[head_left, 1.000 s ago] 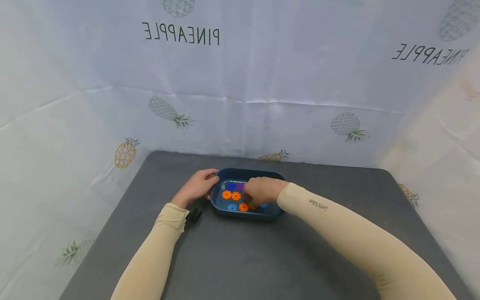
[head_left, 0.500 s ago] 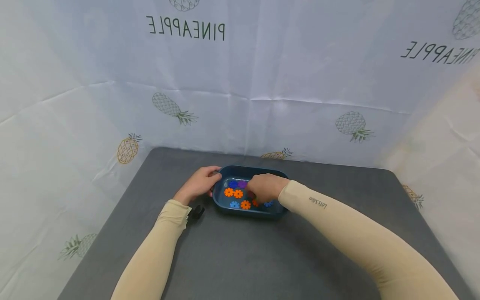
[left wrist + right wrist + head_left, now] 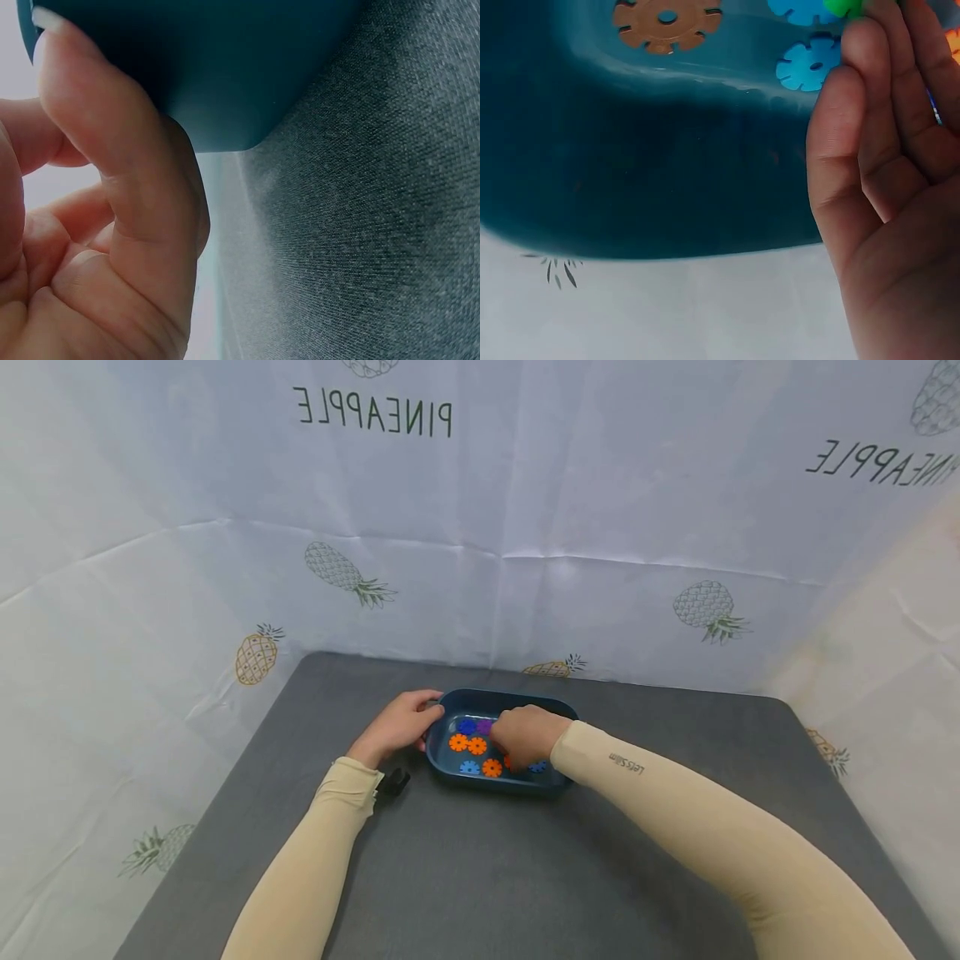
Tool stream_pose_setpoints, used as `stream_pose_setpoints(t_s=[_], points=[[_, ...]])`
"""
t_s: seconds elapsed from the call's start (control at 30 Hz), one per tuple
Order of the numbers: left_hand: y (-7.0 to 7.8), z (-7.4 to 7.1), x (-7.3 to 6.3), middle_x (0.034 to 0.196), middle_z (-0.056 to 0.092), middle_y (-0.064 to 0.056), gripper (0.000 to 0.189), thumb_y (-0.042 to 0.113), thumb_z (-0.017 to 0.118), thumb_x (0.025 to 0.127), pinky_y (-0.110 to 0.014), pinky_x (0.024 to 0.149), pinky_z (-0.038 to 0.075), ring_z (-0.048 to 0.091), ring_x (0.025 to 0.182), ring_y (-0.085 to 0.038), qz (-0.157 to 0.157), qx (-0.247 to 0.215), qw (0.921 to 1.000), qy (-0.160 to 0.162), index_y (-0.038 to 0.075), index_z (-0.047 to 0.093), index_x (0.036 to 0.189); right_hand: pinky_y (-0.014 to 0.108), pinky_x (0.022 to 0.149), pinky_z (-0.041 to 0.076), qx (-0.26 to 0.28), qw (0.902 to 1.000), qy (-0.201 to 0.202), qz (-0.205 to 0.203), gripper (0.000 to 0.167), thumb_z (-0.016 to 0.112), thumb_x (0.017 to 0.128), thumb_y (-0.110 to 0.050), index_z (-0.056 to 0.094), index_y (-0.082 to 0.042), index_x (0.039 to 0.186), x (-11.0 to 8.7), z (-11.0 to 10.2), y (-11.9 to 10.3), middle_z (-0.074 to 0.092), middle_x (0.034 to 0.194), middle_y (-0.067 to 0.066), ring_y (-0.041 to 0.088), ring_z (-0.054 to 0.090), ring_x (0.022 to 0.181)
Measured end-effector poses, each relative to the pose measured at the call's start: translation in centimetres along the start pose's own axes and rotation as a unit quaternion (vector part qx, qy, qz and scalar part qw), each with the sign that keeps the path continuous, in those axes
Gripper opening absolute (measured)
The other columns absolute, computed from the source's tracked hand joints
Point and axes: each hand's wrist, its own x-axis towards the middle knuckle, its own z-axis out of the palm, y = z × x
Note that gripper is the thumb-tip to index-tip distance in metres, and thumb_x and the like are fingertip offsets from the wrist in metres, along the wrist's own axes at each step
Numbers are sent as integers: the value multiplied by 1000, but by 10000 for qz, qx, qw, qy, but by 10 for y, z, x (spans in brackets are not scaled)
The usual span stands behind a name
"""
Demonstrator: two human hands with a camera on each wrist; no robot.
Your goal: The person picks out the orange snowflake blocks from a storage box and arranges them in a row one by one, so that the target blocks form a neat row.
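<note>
A dark blue oblong tray (image 3: 495, 700) stands near the back of the table. My left hand (image 3: 397, 727) grips its left end; in the left wrist view the thumb (image 3: 112, 120) lies against the wall. My right hand (image 3: 528, 735) reaches down inside, covering part of the floor. Around it lie notched plastic discs: orange (image 3: 477, 746), light blue (image 3: 469, 767), dark blue (image 3: 467, 726) and purple (image 3: 484, 727). In the right wrist view the fingertips meet a blue disc (image 3: 799, 66) and a green one (image 3: 844, 6); whether they pinch either is hidden.
The grey table (image 3: 465, 868) extends around the tray on all sides. White cloth (image 3: 600, 510) printed with pineapples hangs behind and at both sides. A small black device (image 3: 393, 782) sits by the left wrist.
The head view has shifted slightly. The green disc, visible under my right hand a second ago, is now covered in the head view. My left hand keeps its grip on the tray.
</note>
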Motion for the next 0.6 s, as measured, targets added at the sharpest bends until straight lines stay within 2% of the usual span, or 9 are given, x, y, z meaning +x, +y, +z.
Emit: stream_pose_setpoints(t_s=[0.17, 0.23, 0.43, 0.5, 0.6], points=[[0, 0, 2, 95, 66, -12, 49, 30, 56, 112, -43, 63, 63, 63, 56, -23, 33, -14, 10000, -33, 12, 56, 157, 30, 68, 52, 638, 9979, -115, 57, 17, 86, 92, -27, 70, -22, 87, 5, -3, 6, 65, 81, -7, 14, 57, 71], [0, 0, 3, 94, 66, -12, 49, 30, 56, 112, -43, 62, 63, 63, 56, -22, 40, -6, 10000, -52, 12, 56, 158, 31, 72, 54, 945, 9955, -122, 0, 17, 87, 91, -29, 71, -22, 92, 4, -4, 9, 68, 86, -7, 14, 61, 76], [1, 1, 2, 97, 67, -13, 50, 30, 55, 112, -42, 62, 63, 63, 57, -25, 44, 20, 10000, -52, 11, 54, 159, 34, 79, 57, 1655, 9860, 17, -190, 18, 87, 92, -27, 73, -20, 101, -2, -11, 16, 70, 97, -6, 17, 63, 86], [1, 1, 2, 97, 68, -13, 50, 30, 55, 113, -42, 62, 62, 63, 57, -26, 49, 17, 10000, -31, 10, 54, 159, 33, 78, 56, 1804, 9833, 111, -222, 20, 87, 92, -27, 71, -19, 101, -5, -13, 19, 69, 98, -4, 16, 61, 84], [0, 1, 1, 96, 68, -13, 50, 29, 55, 113, -41, 61, 62, 62, 56, -24, 42, 10, 10000, -5, 9, 53, 159, 34, 66, 54, 2095, 9775, 183, -175, 21, 86, 93, -26, 69, -19, 102, -9, -16, 22, 68, 97, -1, 17, 56, 68]])
